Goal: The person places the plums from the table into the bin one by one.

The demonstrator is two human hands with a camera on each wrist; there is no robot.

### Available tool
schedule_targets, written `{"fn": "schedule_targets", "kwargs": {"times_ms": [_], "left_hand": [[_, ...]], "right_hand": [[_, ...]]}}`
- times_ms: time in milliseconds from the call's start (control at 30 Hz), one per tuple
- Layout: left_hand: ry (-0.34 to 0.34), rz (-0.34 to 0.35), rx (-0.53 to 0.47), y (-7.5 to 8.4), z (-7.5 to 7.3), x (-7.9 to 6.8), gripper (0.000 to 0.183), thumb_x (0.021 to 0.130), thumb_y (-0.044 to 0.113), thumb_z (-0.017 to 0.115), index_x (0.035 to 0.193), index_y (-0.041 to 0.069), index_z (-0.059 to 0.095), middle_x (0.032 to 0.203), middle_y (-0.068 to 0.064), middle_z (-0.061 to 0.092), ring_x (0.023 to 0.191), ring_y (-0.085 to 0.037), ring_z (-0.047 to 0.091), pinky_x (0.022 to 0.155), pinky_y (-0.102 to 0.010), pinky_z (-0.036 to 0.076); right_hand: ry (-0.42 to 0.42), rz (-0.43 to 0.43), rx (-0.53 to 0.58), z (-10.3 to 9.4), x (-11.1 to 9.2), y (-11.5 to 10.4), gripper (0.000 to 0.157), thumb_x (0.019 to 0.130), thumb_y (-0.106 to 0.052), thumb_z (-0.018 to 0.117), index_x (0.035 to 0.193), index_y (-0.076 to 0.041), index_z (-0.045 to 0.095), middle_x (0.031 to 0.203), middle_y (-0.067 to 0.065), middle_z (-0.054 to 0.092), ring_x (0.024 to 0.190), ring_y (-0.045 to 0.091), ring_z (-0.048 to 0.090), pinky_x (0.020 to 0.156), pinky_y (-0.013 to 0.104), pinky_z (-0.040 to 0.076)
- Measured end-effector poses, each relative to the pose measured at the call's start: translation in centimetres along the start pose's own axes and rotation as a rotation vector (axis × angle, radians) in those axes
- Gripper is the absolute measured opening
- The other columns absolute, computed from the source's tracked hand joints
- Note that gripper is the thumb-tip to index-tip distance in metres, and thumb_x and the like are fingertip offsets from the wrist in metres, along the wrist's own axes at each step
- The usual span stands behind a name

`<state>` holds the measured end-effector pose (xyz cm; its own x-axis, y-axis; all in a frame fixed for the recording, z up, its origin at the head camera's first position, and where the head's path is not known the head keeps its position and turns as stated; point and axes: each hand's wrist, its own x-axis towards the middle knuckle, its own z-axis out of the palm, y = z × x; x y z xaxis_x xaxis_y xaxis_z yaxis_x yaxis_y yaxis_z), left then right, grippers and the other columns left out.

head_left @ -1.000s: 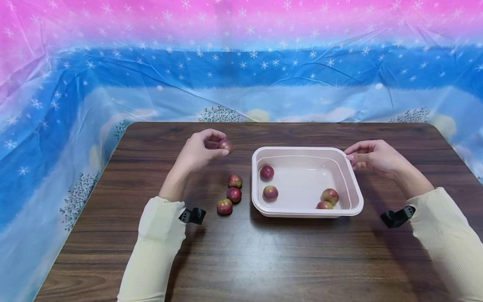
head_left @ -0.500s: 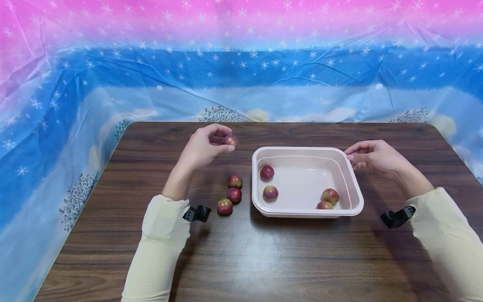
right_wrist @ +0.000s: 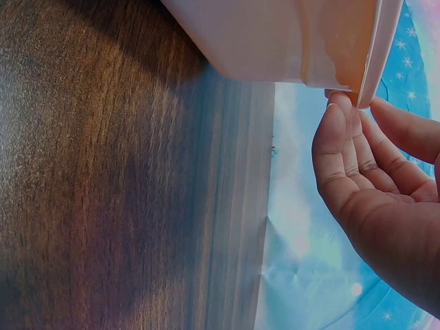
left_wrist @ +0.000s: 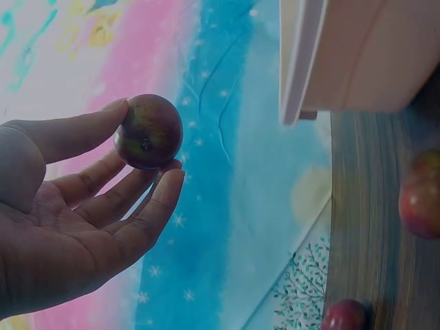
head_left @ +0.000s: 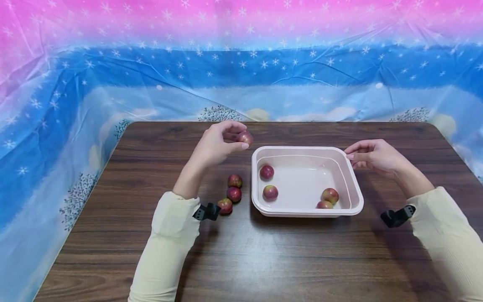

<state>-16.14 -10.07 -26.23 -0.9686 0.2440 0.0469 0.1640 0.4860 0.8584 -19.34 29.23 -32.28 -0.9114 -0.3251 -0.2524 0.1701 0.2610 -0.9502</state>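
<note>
The left hand [head_left: 217,144] pinches an apple [head_left: 245,138]; the tub [head_left: 307,212] lies just right and nearer (long side left-to-right), the right hand [head_left: 380,158] pinching its far right corner.

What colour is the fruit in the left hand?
The fruit is dark red with a greenish patch, best seen in the left wrist view.

Free room over the tub [head_left: 298,178], its left rim [head_left: 254,180] the barrier.
</note>
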Motion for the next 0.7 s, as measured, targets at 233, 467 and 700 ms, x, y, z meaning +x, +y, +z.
{"fn": "schedule_targets", "kwargs": {"times_ms": [233, 467, 700], "left_hand": [[-0.03, 0.015, 0.012, 0.8, 1.0, 0.2, 0.038, 0.081, 0.012, 0.07, 0.115, 0.005, 0.058, 0.106, -0.009, 0.063, 0.101, -0.02, 0.057, 0.078, -0.035, 0.047], [-0.069, 0.022, 0.033, 1.2, 2.4, 0.3, 0.035, 0.081, 0.013, 0.07, 0.114, 0.009, 0.059, 0.105, -0.005, 0.063, 0.1, -0.017, 0.057, 0.079, -0.031, 0.046], [-0.112, 0.012, 0.055, 1.2, 3.5, 0.5, 0.035, 0.081, 0.013, 0.07, 0.114, 0.01, 0.059, 0.105, -0.004, 0.063, 0.1, -0.016, 0.057, 0.084, -0.031, 0.045]], "right_hand": [[-0.006, -0.006, -0.02, -0.1, 0.0, 0.0, 0.009, 0.087, -0.001, 0.059, 0.094, -0.004, 0.064, 0.084, 0.004, 0.065, 0.072, 0.016, 0.063, 0.067, 0.033, 0.053], [-0.013, 0.002, -0.001, -0.1, 0.0, 0.0, 0.011, 0.085, -0.001, 0.061, 0.093, -0.007, 0.065, 0.083, 0.004, 0.065, 0.073, 0.016, 0.063, 0.067, 0.032, 0.053], [-0.013, 0.008, -0.012, -0.1, -0.1, 0.0, 0.011, 0.085, -0.001, 0.062, 0.095, -0.007, 0.064, 0.084, 0.004, 0.065, 0.074, 0.016, 0.063, 0.069, 0.034, 0.053]]}}
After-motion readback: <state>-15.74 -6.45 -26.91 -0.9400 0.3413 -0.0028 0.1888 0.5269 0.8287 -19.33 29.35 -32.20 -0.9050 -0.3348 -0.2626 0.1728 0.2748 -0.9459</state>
